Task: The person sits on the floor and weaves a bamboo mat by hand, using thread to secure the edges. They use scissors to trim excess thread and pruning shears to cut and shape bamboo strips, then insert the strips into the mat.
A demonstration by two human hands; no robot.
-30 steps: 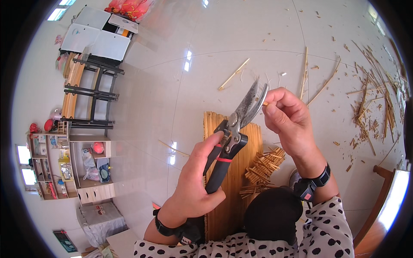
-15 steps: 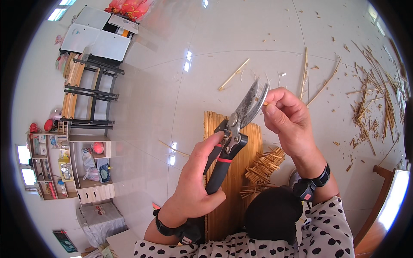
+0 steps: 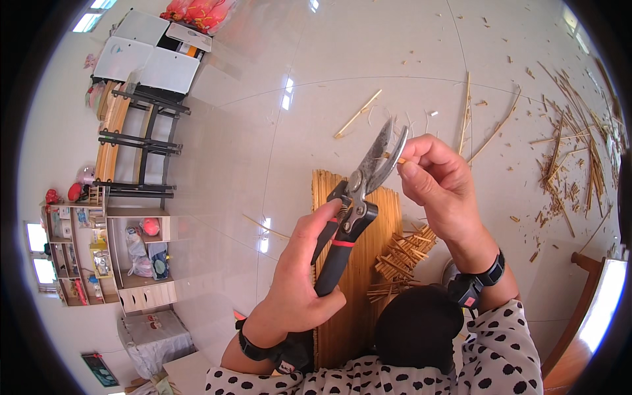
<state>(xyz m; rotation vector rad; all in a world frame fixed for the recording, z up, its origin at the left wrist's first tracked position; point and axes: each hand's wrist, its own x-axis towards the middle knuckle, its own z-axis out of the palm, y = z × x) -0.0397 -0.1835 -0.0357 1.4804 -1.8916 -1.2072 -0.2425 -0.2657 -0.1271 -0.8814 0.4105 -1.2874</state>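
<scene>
My left hand (image 3: 299,270) grips a pair of pruning shears (image 3: 340,257) by their black handles with red bands. The metal blades point up and away, spread apart. My right hand (image 3: 441,181) pinches a short piece of thin yellowish stalk (image 3: 402,160) between thumb and fingertips. The piece's end lies between the blades. Below the shears is a long panel of stalks or wood strips (image 3: 359,276), golden brown. On its right side lies a heap of short cut stalks (image 3: 403,255), beside my dark-covered knee (image 3: 419,331).
Loose long stalks and bits (image 3: 573,151) are strewn over the tiled floor (image 3: 342,52) at the right. A wooden chair edge (image 3: 573,326) is at the lower right. Folded tables (image 3: 141,141) and a shelf unit (image 3: 141,263) line the left.
The shears and my right hand have both shifted slightly to the left. The stalk piece now sits with its end between the blades.
</scene>
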